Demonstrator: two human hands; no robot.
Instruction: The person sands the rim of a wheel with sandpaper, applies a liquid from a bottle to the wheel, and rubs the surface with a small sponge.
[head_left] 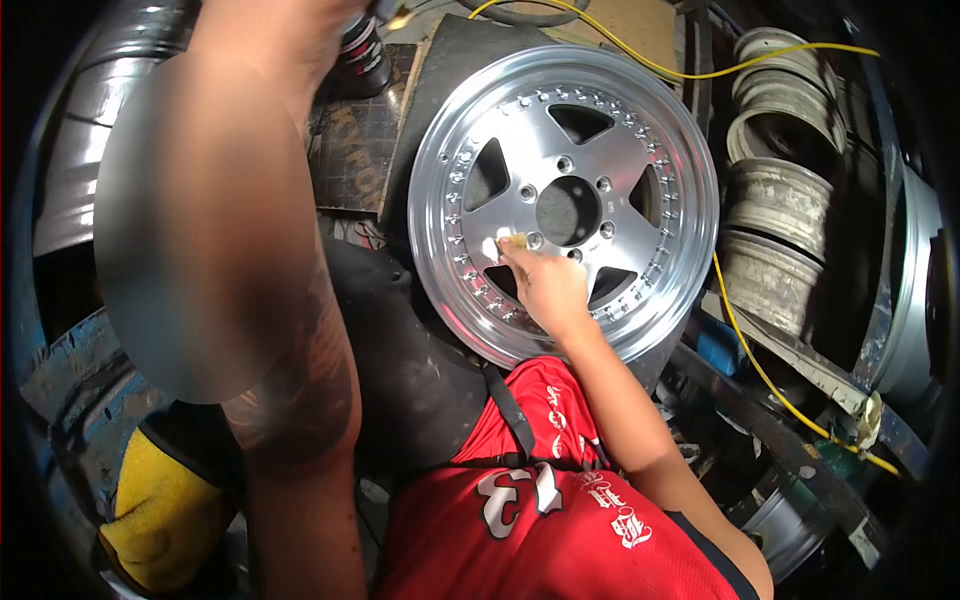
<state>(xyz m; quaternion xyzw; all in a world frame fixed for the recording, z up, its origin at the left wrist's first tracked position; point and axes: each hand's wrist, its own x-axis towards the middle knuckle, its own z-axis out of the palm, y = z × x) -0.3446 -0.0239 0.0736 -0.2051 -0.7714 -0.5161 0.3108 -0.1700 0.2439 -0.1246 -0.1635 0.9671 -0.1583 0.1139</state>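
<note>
A polished silver wheel (640, 130) with a five-spoke face, a ring of small bolts and a round center hole lies face up. Over its lower left part is my right hand (555, 285), its fingers pinched on a small yellowish piece (516, 241) that touches the wheel face beside a lug hole. My left arm rises close to the camera, and my left hand (285, 35) is cut off by the top edge, so its fingers are hidden. Near it, a dark object with a yellowish tip (399, 18) shows at the top; whether I hold it is unclear.
Beyond my left arm stands a dark labelled container (363, 62). Several worn rims (780, 190) are lined up at the right. A yellow hose (745, 335) runs along the wheel's top and right. A yellow cloth (165, 510) lies at lower left, below metal framing.
</note>
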